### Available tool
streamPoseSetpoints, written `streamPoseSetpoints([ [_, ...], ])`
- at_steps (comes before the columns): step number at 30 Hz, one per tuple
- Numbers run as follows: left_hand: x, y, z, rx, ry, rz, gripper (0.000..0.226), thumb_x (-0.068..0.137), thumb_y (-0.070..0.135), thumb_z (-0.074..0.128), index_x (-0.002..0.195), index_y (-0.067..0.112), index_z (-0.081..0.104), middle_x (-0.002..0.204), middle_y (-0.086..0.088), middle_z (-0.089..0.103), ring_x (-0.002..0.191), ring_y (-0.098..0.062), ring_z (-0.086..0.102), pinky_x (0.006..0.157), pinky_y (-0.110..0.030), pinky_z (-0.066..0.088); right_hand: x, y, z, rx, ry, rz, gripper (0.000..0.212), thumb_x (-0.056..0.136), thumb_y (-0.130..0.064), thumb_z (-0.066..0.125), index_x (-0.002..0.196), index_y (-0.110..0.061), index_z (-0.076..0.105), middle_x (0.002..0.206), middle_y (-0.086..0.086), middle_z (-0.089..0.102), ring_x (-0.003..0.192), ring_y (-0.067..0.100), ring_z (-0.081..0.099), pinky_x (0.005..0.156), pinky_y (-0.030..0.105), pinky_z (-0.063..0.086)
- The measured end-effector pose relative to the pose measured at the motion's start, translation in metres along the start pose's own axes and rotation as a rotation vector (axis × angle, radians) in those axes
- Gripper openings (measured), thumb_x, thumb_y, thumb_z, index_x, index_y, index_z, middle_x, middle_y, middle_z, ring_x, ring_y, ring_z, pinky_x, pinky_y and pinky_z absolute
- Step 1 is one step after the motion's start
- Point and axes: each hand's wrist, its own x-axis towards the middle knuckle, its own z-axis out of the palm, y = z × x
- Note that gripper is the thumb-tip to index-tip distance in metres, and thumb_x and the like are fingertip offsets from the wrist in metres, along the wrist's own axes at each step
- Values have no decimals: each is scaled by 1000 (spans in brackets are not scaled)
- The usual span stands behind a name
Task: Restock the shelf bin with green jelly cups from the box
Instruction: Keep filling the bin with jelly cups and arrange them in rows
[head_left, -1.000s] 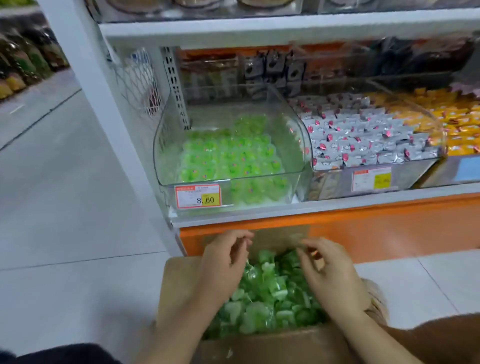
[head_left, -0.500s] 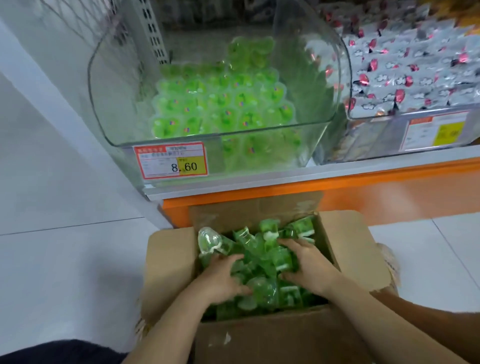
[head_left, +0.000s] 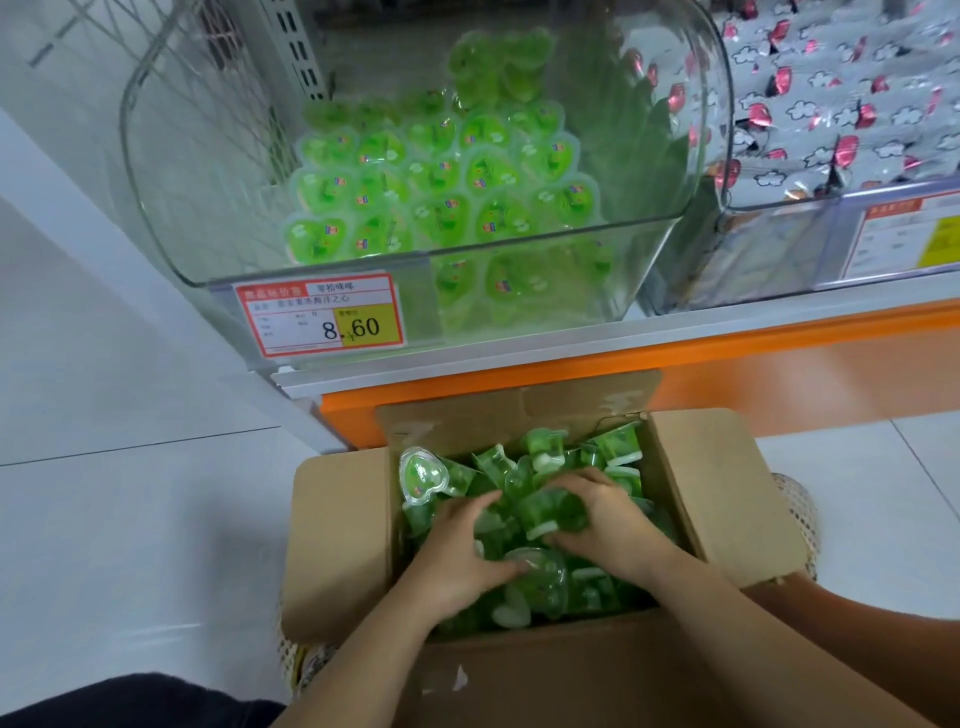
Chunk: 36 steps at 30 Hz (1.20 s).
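Both your hands are down in the cardboard box (head_left: 343, 545): left hand (head_left: 457, 553) and right hand (head_left: 605, 525) cupped around a heap of green jelly cups (head_left: 540, 514), fingers curled. They look light, slick, crushable; scoop underneath. Shelf bin (head_left: 171, 218) sits above the box.

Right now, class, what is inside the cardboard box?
Loose green jelly cups fill the cardboard box; both hands dig in, hiding cups beneath and the bottom.
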Motion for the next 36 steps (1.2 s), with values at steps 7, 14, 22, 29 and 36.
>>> streamPoseSetpoints([
  [7,11,2,10,47,-70,-70,105,65,51,79,148,33,17,154,-4,14,138,-20,28,111,-34,32,-2,0,0,11,26,-22,53,74,-21,77,123,-28,56,131,-6,51,121,8,47,99,12,32],
  [14,9,1,9,-74,0,-29,75,71,37,79,134,34,38,140,-2,27,117,-13,41,91,-18,37,-7,3,-3,181,68,8,56,74,-17,77,125,-22,56,126,-11,53,116,-2,44,84,-4,29],
  [22,13,10,3,-283,-50,-43,81,73,34,78,141,25,34,113,23,47,104,3,49,80,-12,44,-10,-15,-1,467,84,5,42,72,-14,79,105,-31,59,104,-23,57,94,-13,53,78,-2,39],
  [29,13,10,8,-411,4,-27,60,73,32,79,124,35,47,123,10,55,103,-8,60,86,-26,53,-22,-14,-4,620,70,63,44,68,-25,82,108,-27,66,114,-8,66,107,9,62,98,36,48],
  [36,7,12,12,-345,-15,-12,77,69,28,82,134,33,39,125,10,52,111,-6,51,94,-25,46,-33,-20,6,666,120,114,45,68,-19,83,109,-25,65,116,-5,64,103,8,63,96,38,50],
])
